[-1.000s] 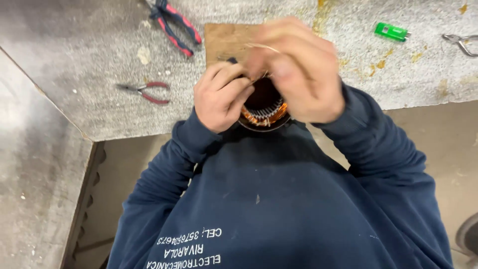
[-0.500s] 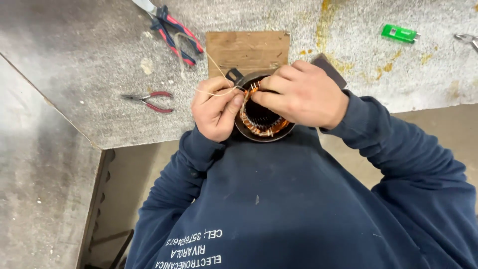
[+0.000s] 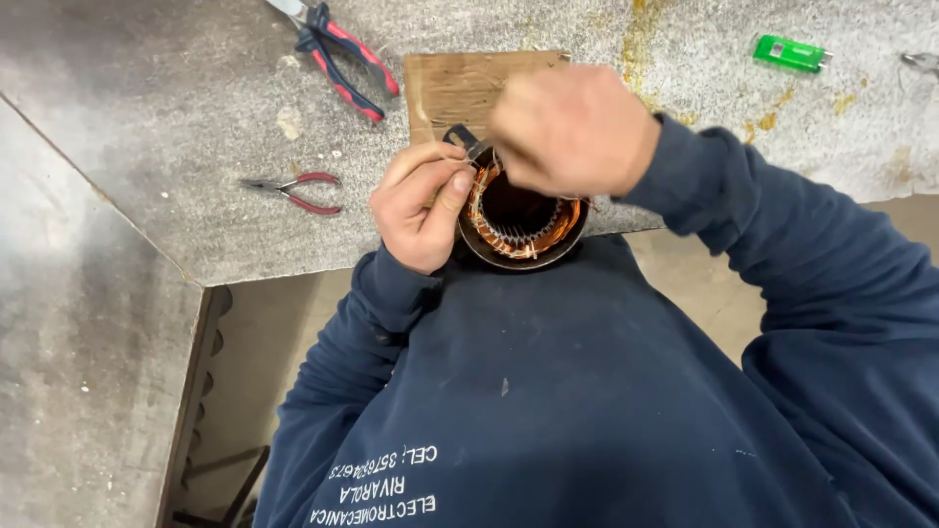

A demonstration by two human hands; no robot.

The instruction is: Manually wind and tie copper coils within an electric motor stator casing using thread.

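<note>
Two pairs of pliers lie on the grey worktop (image 3: 147,117) at the left: small red-handled needle-nose pliers (image 3: 293,191) near its front edge, larger red-and-blue pliers (image 3: 337,54) farther back, with open room between them. The left hand (image 3: 421,205) curls beside a round motor stator (image 3: 523,220) with copper windings, its fingers pinched on a thin wire at the stator's rim. The stator sits at the worktop's front edge, partly on a wooden block (image 3: 460,83). The right hand (image 3: 572,127) hovers over it, closed; what it grips I cannot tell. A green lighter (image 3: 787,52) lies far right.
</note>
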